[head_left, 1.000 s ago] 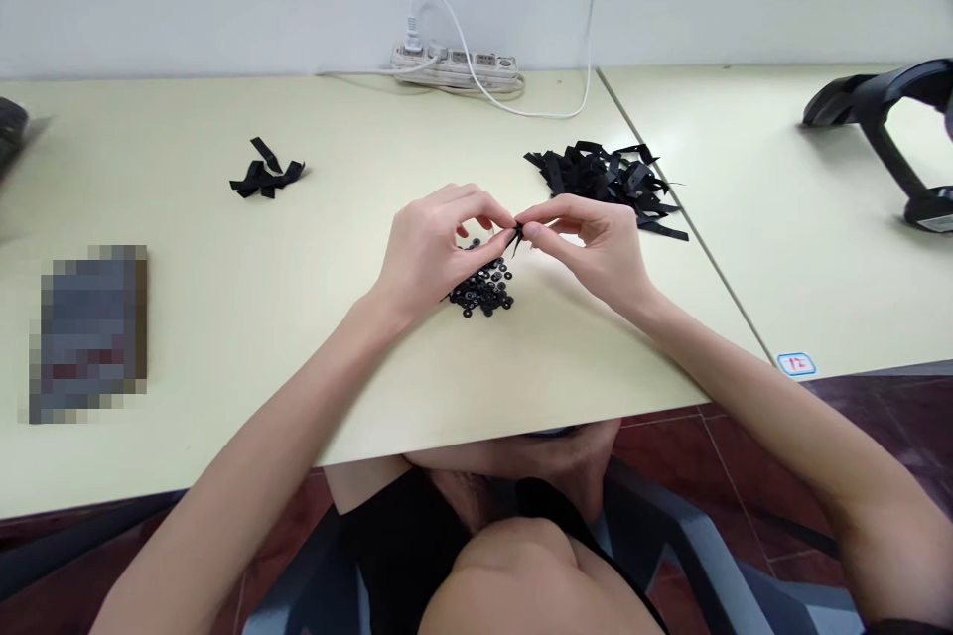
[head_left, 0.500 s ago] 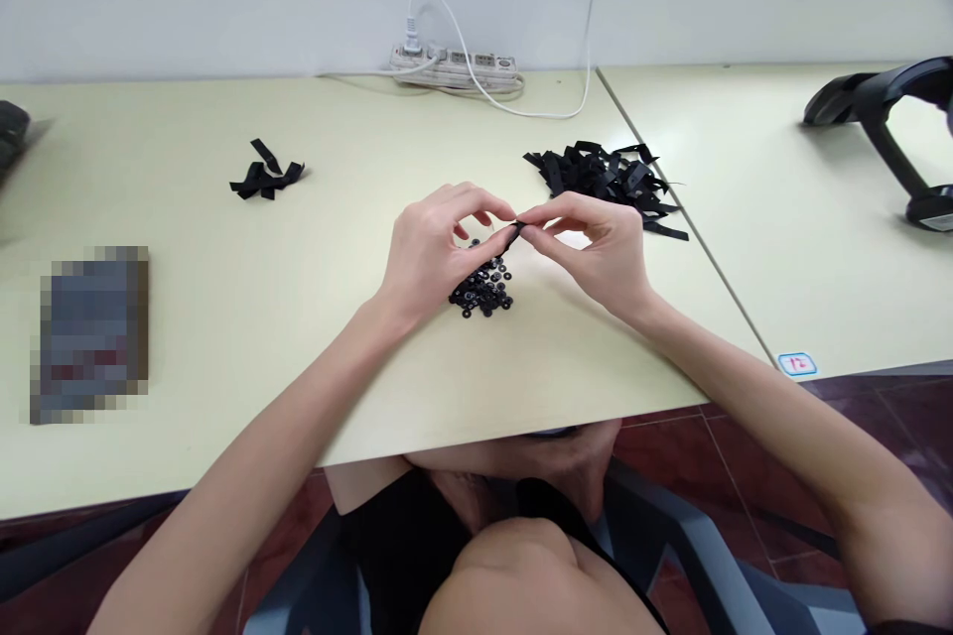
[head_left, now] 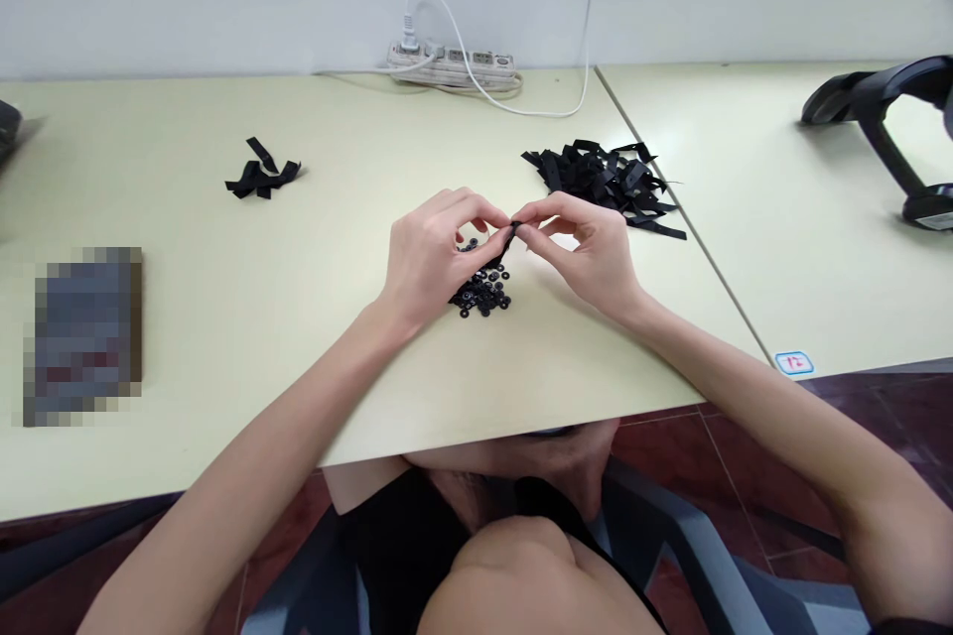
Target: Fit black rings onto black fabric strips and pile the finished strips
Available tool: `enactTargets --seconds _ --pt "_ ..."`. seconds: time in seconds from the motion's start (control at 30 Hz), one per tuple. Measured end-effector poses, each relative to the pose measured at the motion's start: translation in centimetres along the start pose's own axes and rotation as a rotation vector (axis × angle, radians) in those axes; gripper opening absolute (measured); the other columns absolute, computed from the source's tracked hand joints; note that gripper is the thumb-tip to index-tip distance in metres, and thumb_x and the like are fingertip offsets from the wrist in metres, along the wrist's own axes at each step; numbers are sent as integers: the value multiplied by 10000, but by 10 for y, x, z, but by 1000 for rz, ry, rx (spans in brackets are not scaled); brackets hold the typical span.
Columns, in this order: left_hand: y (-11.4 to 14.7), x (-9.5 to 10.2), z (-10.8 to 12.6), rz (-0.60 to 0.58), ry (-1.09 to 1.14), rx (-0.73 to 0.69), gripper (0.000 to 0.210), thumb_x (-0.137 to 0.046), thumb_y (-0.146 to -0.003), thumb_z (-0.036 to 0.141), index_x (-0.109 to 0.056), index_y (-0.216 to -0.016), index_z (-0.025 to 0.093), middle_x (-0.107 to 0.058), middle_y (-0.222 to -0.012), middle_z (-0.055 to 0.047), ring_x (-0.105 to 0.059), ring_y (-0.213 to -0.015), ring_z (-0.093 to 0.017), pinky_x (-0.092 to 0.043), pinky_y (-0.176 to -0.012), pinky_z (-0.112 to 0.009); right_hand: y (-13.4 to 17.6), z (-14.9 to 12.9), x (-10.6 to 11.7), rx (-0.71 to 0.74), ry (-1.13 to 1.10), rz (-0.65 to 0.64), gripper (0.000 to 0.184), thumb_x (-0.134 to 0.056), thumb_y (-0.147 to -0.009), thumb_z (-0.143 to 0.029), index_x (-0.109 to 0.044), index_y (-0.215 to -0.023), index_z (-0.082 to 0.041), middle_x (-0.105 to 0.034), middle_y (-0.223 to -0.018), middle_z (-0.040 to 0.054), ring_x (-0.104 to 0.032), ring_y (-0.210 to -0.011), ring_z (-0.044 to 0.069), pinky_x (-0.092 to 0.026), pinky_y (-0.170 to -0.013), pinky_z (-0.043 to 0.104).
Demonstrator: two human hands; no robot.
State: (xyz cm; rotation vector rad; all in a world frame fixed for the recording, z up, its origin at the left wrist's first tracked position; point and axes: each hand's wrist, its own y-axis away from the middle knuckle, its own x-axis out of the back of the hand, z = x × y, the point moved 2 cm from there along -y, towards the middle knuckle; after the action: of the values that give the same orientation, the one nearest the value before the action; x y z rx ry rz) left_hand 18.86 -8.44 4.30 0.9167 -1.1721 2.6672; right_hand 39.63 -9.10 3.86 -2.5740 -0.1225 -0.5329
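Between my fingertips is a short black fabric strip (head_left: 500, 256), pinched by both hands just above the table. My left hand (head_left: 432, 248) grips it with thumb and forefinger, and its lower end hangs below the thumb. From the other side, my right hand (head_left: 588, 243) pinches the strip's upper end. Under my left hand lies a pile of small black round pieces with holes (head_left: 482, 296), partly hidden by the fingers. Behind my right hand is a heap of black fabric strips (head_left: 607, 179).
Several black strips form a smaller group (head_left: 262, 174) at the back left. A blurred box-like item (head_left: 81, 337) lies at the left. Against the wall sits a power strip (head_left: 451, 66) with a white cable (head_left: 536, 112). A black stand-like object (head_left: 885, 134) occupies the right table.
Both hands have shifted slightly, still pinching the strip together. More of the strip now shows hanging below my left thumb. The piles look unchanged.
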Motion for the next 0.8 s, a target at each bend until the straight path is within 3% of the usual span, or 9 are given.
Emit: enactTargets --seconds 0.33,0.6,0.8 --pt "3 -2 0 5 -23 34 117 -733 -1070 273 -794 -979 232 -834 -960 -25 -780 -872 -176 -549 -630 -282 2 3 -3 -64 -4 -6 88 -785 -1014 -352 -803 -1023 -267 -832 -1031 30 -765 -922 214 -693 -899 423" --pt "3 -3 2 -1 56 55 168 -751 -1084 334 -792 -962 226 -835 -957 -26 -786 -856 -170 -557 -637 -280 2 6 -4 -194 -168 -90 159 -788 -1008 -400 -784 -1026 -242 -811 -1027 38 -764 -884 199 -695 -847 388" --pt "2 -2 4 2 92 72 243 -737 -1112 412 -792 -974 219 -840 -975 -37 -793 -849 -168 -582 -661 -279 5 2 -2 -69 -95 -19 84 -791 -1036 -341 -779 -1024 -258 -793 -1020 21 -749 -903 191 -675 -880 393"
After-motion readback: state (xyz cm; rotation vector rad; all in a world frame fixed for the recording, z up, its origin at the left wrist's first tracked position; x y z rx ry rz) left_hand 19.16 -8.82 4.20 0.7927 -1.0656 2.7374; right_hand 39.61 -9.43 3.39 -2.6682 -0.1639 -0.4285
